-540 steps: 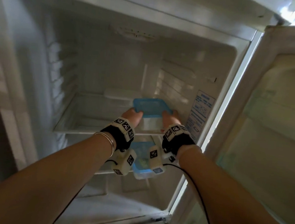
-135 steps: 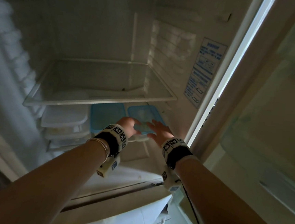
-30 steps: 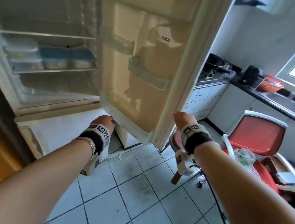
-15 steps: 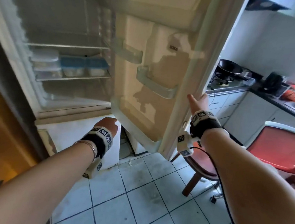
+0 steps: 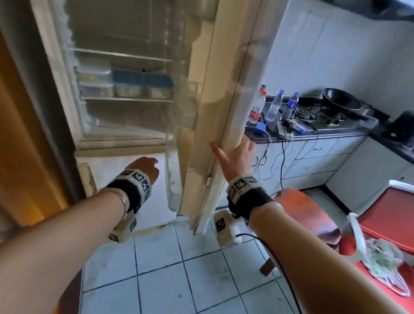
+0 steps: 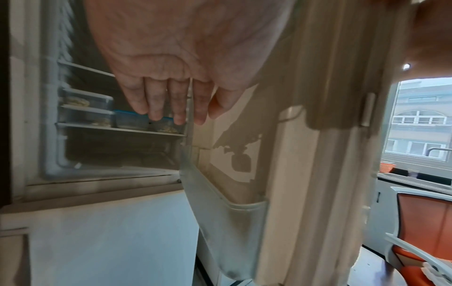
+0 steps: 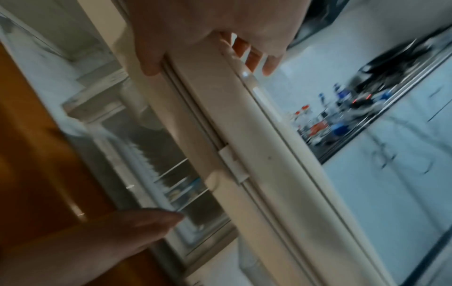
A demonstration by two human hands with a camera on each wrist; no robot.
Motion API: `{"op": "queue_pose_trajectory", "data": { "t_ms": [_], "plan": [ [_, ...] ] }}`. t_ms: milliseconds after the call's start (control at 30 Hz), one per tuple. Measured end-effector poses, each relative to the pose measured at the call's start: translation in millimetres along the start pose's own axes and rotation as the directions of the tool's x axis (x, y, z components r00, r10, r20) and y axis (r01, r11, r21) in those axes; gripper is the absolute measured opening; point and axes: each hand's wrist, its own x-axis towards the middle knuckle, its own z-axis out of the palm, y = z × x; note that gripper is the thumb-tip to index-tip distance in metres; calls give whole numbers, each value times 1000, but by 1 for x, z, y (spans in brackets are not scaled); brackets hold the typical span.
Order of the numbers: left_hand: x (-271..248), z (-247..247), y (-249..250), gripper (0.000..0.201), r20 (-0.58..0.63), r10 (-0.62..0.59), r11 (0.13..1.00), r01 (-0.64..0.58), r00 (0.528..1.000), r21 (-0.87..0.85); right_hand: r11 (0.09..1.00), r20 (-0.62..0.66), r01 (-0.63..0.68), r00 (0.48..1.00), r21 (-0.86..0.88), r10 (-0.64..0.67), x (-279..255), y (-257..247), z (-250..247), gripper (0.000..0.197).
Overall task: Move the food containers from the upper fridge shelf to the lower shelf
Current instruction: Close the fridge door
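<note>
The fridge door [image 5: 211, 122] stands partly open and serves as the reference for all positions below.

Right hand [image 5: 234, 156]: grips the free vertical edge of the door. The thumb lies on the inner face; the remaining fingers [image 7: 269, 63] wrap around the outer face.

Left hand [image 5: 145, 166]: hangs left of the door, in front of the white lower fridge door [image 5: 152, 194]. It holds nothing. The fingers [image 6: 156, 100] are loosely extended and point downward, touching nothing.

Food containers: all four sit on the lower shelf [image 5: 127, 99], inside the compartment to the left of the door.
- Two clear containers [image 5: 95, 82] are stacked at the end farthest from the door.
- Two blue-lidded containers [image 5: 142, 86] stand side by side, between the stack and the door.

The upper shelf [image 5: 121, 54] lies directly above them.

To the right of the door: a counter [image 5: 308, 133] carrying bottles [image 5: 274, 107] and a black pan [image 5: 341, 102], and red chairs [image 5: 395, 223] standing on the tiled floor [image 5: 177, 279].
</note>
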Motion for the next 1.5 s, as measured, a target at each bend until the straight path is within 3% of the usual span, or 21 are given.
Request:
{"op": "queue_pose_trajectory", "data": {
  "t_ms": [267,367,467,533,700,800,900,1067,1200,1333,1500],
  "plan": [
    [-15,-30,-68,51,-104,-49,991,35,993,-129,974,261,-59,965,217,1,-33,-71,81,99],
    [-20,-49,-95,51,-191,-77,973,33,979,-226,971,344,-62,939,230,-21,-39,-95,107,80],
    [-28,-72,-119,48,-319,-90,921,-43,943,-388,960,395,-74,918,272,-41,-43,-120,132,55],
    [-32,-90,-127,50,-381,-90,871,-113,920,-479,957,423,-67,904,282,-62,-43,-137,151,53],
    [-11,-137,-129,60,-460,-63,833,-207,886,-514,981,514,97,840,169,-172,-35,-171,192,60],
    [9,-160,-129,64,-480,-148,803,-178,865,-569,972,557,234,805,15,-202,-20,-181,206,62],
    [29,-176,-129,70,-512,-210,793,-162,833,-587,908,540,411,784,-80,-307,1,-184,216,66],
    [74,-198,-134,81,-663,-193,835,-233,724,-498,802,539,577,729,-154,-422,37,-187,239,64],
    [109,-209,-141,83,-690,-234,863,-181,685,-472,776,566,615,692,-138,-448,66,-187,257,61],
    [138,-218,-145,81,-701,-212,942,-48,681,-331,728,563,678,643,-103,-519,103,-199,271,59],
    [175,-222,-157,72,-678,-119,992,65,726,-105,691,626,715,588,-106,-512,141,-209,289,55]
  ]
}}
